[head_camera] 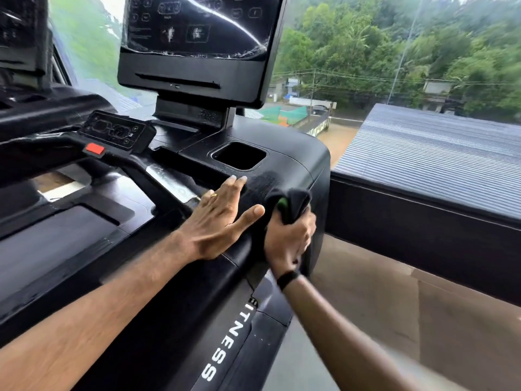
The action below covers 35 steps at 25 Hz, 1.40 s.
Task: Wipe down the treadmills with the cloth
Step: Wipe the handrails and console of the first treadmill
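Observation:
A black treadmill point(284, 159) fills the left and centre of the head view, with its console screen point(197, 38) up top under plastic film. My left hand point(220, 218) lies flat with straight fingers on the right part of the console top, just below a square cup recess point(239, 155). My right hand point(290, 238) grips a bunched dark cloth point(293, 204) with a green edge against the console's right corner. A damp streak shows on the plastic above the cloth. A black band sits on my right wrist.
A red stop button point(95, 150) and a small control panel point(115, 132) sit left of centre. A second treadmill's console point(22, 32) is at the far left. A large window point(408, 66) and its dark sill point(423, 215) lie to the right, brown floor below.

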Each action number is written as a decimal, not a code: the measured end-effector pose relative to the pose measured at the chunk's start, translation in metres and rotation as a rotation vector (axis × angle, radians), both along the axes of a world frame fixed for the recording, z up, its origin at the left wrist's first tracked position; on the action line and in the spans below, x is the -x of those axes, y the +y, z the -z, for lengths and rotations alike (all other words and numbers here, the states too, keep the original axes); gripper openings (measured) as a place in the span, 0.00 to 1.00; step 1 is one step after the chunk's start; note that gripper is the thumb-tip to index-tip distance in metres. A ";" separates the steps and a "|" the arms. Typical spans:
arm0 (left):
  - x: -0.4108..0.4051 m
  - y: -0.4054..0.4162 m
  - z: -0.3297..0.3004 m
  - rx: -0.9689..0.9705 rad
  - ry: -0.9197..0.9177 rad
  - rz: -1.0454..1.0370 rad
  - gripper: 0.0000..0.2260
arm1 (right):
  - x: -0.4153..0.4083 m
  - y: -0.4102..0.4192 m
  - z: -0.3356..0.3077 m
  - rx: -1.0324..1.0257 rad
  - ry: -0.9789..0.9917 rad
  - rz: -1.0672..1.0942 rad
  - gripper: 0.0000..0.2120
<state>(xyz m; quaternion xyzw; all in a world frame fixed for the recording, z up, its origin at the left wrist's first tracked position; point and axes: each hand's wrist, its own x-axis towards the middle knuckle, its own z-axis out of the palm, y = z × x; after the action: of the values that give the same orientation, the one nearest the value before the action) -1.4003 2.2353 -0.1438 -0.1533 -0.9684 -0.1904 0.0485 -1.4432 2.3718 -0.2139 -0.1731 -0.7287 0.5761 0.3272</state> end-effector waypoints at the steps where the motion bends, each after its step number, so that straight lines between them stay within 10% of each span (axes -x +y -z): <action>1: -0.001 0.000 -0.001 -0.009 0.000 -0.006 0.45 | 0.026 0.010 -0.010 -0.002 -0.087 0.020 0.24; 5: -0.002 0.001 -0.002 -0.035 -0.013 -0.029 0.44 | 0.061 0.025 -0.024 -0.009 -0.199 0.015 0.26; 14: 0.028 0.015 -0.005 0.176 0.035 -0.102 0.47 | -0.079 -0.029 0.051 0.136 0.216 -0.106 0.19; 24: 0.022 0.020 -0.005 0.214 0.178 -0.225 0.45 | 0.084 0.043 0.004 0.331 -0.242 0.066 0.31; 31: 0.021 0.021 -0.005 0.096 0.183 -0.391 0.46 | -0.027 0.004 0.020 -0.221 0.351 -0.282 0.18; 35: 0.020 0.021 -0.004 0.080 0.202 -0.420 0.46 | 0.086 0.036 -0.026 -0.538 0.222 -0.198 0.16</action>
<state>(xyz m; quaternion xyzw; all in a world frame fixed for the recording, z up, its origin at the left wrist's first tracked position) -1.4205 2.2561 -0.1396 0.0313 -0.9761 -0.1214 0.1778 -1.5293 2.4079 -0.1876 0.0557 -0.8282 0.4068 0.3814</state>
